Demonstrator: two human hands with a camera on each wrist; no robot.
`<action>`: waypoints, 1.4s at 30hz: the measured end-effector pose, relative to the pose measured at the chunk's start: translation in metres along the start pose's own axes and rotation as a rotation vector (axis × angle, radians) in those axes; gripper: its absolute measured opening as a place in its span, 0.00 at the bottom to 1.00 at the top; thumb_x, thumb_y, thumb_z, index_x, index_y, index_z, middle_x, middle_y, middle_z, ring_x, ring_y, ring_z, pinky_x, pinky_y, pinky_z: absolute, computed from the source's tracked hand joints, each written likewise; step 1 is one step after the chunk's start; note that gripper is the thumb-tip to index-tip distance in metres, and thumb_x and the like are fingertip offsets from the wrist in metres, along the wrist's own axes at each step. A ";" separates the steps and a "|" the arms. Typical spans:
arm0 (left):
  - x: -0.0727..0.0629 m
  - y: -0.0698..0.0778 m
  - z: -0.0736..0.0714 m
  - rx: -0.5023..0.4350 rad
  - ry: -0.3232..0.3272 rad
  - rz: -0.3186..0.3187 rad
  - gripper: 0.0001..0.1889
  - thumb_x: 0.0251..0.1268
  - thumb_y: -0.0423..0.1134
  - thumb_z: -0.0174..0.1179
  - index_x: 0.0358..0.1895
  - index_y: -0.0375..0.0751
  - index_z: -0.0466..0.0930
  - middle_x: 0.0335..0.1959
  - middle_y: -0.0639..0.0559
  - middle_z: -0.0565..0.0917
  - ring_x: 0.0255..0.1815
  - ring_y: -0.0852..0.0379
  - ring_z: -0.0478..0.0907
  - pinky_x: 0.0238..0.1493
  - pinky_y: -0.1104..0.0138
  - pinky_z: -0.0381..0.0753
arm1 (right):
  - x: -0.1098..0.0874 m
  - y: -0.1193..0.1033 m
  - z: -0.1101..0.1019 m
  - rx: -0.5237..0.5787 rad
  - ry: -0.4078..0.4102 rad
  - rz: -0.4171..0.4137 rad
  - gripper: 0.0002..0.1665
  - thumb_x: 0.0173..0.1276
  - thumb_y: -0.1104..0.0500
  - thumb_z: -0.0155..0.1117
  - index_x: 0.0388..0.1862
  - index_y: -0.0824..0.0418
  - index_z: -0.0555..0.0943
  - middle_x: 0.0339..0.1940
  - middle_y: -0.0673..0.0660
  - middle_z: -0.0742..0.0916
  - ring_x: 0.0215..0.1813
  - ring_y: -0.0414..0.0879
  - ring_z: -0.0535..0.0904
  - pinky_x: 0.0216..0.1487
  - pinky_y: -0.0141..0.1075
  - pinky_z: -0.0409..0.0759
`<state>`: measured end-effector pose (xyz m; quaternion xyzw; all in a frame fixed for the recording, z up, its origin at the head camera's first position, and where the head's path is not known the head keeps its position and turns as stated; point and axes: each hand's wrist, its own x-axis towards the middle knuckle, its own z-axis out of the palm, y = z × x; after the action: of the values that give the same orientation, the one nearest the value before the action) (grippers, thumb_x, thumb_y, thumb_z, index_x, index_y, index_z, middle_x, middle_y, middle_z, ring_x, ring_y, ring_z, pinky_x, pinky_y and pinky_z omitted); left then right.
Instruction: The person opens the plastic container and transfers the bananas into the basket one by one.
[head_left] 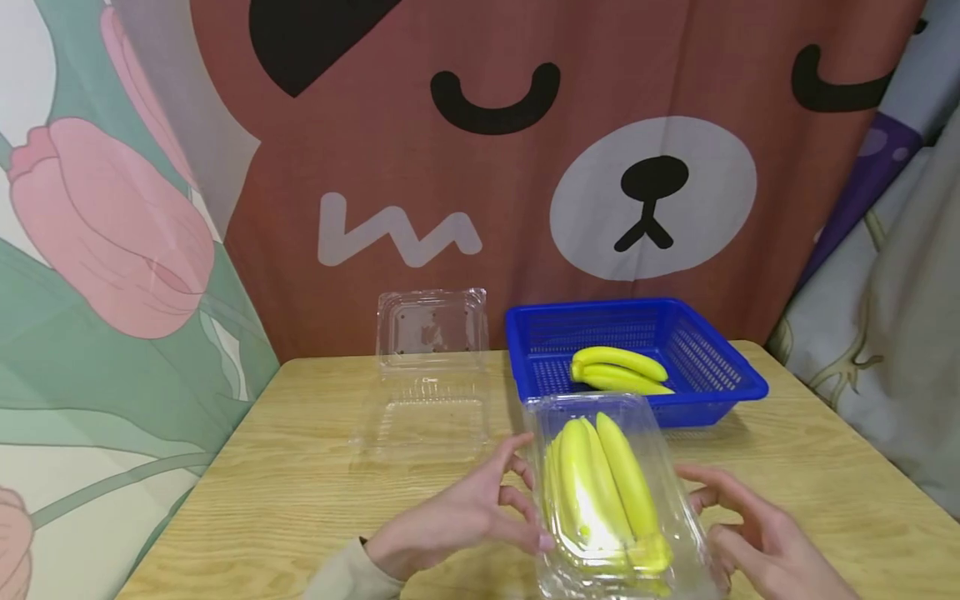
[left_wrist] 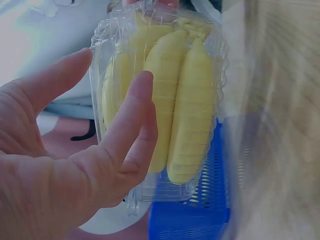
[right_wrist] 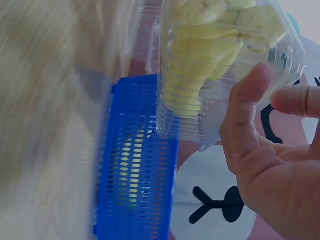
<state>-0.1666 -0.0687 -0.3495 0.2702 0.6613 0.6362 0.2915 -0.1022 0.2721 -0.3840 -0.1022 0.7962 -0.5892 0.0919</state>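
A clear clamshell box (head_left: 600, 408) with its lid down holds a bunch of bananas (head_left: 626, 475). It stands between the two hands at the front right of the table, overlapping the basket's front rim in the head view. My left hand (head_left: 468, 517) holds the box's left side, thumb near its edge and fingers bent along the wall; the left wrist view shows these fingers (left_wrist: 140, 92) beside the bananas. On the other side my right hand (head_left: 765, 533) holds the box by its right edge, thumb and fingers (right_wrist: 250, 90) bent there. Whether the box touches the table cannot be told.
Behind the box stands a blue plastic basket (head_left: 712, 404) with more bananas (head_left: 618, 367) inside. To its left, a second clear clamshell box (head_left: 431, 417) sits on the wooden table (head_left: 300, 467) with its lid raised. A printed curtain (head_left: 517, 167) hangs behind the table.
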 end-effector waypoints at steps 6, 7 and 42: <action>0.005 -0.015 0.005 -0.009 -0.007 -0.017 0.55 0.51 0.28 0.72 0.78 0.50 0.43 0.53 0.46 0.70 0.41 0.53 0.81 0.49 0.63 0.78 | 0.002 0.012 0.001 -0.037 -0.019 0.054 0.37 0.67 0.72 0.49 0.74 0.67 0.54 0.47 0.61 0.73 0.23 0.51 0.77 0.24 0.38 0.78; 0.006 -0.017 0.005 -0.006 -0.008 -0.019 0.55 0.51 0.28 0.72 0.78 0.49 0.43 0.53 0.46 0.70 0.41 0.53 0.81 0.48 0.64 0.79 | 0.002 0.015 0.002 -0.039 -0.022 0.051 0.36 0.67 0.73 0.48 0.74 0.67 0.54 0.47 0.61 0.73 0.22 0.49 0.76 0.24 0.37 0.77; 0.022 -0.053 0.002 -0.128 0.114 -0.079 0.48 0.53 0.20 0.55 0.77 0.42 0.40 0.49 0.38 0.66 0.33 0.46 0.81 0.39 0.53 0.85 | 0.006 0.027 0.022 -0.825 0.356 -0.438 0.30 0.58 0.61 0.74 0.61 0.58 0.78 0.54 0.52 0.81 0.48 0.37 0.76 0.37 0.35 0.79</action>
<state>-0.1793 -0.0535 -0.4034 0.1880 0.6448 0.6797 0.2948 -0.1032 0.2584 -0.4158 -0.1928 0.9261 -0.2390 -0.2191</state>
